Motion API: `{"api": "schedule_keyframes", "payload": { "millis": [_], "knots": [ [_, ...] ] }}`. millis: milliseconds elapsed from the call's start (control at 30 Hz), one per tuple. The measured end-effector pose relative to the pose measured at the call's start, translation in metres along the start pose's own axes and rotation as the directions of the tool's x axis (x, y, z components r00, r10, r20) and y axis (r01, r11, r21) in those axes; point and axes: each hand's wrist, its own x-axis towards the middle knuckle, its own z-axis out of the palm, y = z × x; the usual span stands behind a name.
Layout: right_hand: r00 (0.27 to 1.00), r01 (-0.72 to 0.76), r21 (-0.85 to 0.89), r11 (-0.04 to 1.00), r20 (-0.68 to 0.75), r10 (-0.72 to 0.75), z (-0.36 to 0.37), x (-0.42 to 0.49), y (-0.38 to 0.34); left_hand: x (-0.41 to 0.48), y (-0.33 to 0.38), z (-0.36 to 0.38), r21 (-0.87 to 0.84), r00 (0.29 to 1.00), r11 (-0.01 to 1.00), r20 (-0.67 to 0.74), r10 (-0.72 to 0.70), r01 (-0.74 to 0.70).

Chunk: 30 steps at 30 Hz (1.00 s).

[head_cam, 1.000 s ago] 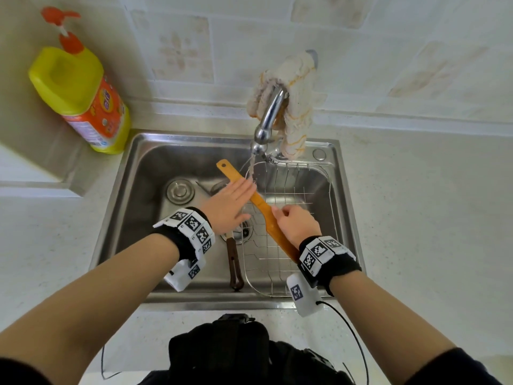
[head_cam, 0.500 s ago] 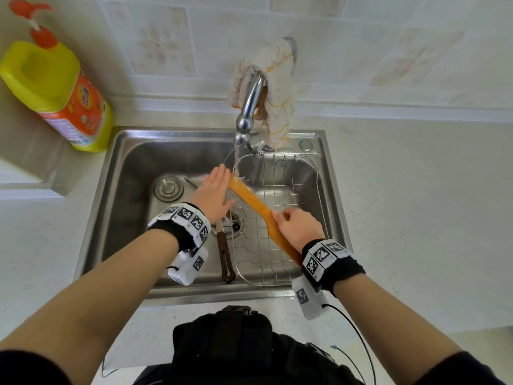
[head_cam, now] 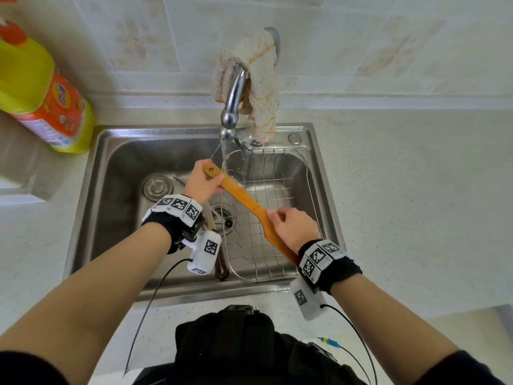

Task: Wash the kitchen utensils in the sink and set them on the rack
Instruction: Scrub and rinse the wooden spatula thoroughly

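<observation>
While the water (head_cam: 223,155) runs from the faucet (head_cam: 232,107) onto the wooden spatula (head_cam: 244,197), I hold it at both ends. It slants above the sink (head_cam: 119,168) and across the wire rack (head_cam: 277,187) that sits in the sink's right half. My left hand (head_cam: 201,186) has its fingers curled round the handle end, just by the hanging hole. My right hand (head_cam: 294,227) is clamped on the broad end, whose tip is hidden under my wrist.

The stream lands close to my left hand, so only the handle part is under the water. To do this well, I judge that I need to draw the spatula lengthwise through the stream and roll it so both faces get wet. I should shift one grip at a time, so that no patch is left covered by my fingers. Wet wood is slippery, so a firm hold at one end matters while the other hand rubs.

A brown-handled knife (head_cam: 221,269) lies in the basin below my left wrist. I judge it waits its turn, and I mind its blade, which I cannot see clearly.
</observation>
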Motion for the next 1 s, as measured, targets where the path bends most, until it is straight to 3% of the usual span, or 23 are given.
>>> {"api": "schedule_keyframes", "payload": {
  "millis": [67,267,400,533,633,833,1000],
  "knots": [
    [1.000,0.016,-0.025,1.000,-0.024,-0.016,0.001,-0.003,0.004,-0.001,0.005,-0.001,-0.148,0.999,0.989,-0.050,-0.022,0.015],
    [0.999,0.018,-0.051,0.999,-0.047,-0.020,0.000,-0.006,0.009,-0.009,0.012,-0.002,-0.298,0.989,0.953,-0.112,-0.097,0.059],
    [0.997,0.010,-0.019,1.000,-0.073,-0.011,-0.001,-0.003,0.010,-0.016,0.012,0.001,-0.446,0.995,0.891,0.077,-0.060,0.088],
    [0.994,0.012,-0.002,1.000,-0.111,-0.012,-0.001,-0.002,0.006,-0.031,0.021,0.021,-0.344,0.938,0.918,0.338,-0.075,0.198],
    [0.990,0.042,0.064,0.997,-0.136,-0.033,-0.003,0.001,-0.010,-0.041,0.023,0.034,-0.361,0.920,0.904,0.384,-0.078,0.228],
    [0.990,0.099,0.195,0.976,-0.123,-0.075,-0.015,0.007,-0.022,-0.043,0.038,0.035,-0.495,0.979,0.861,0.202,-0.022,0.122],
    [0.997,0.015,0.346,0.938,-0.077,0.012,-0.020,0.007,-0.008,-0.039,0.042,0.028,-0.703,0.996,0.705,0.042,-0.083,0.088]
  ]
}}
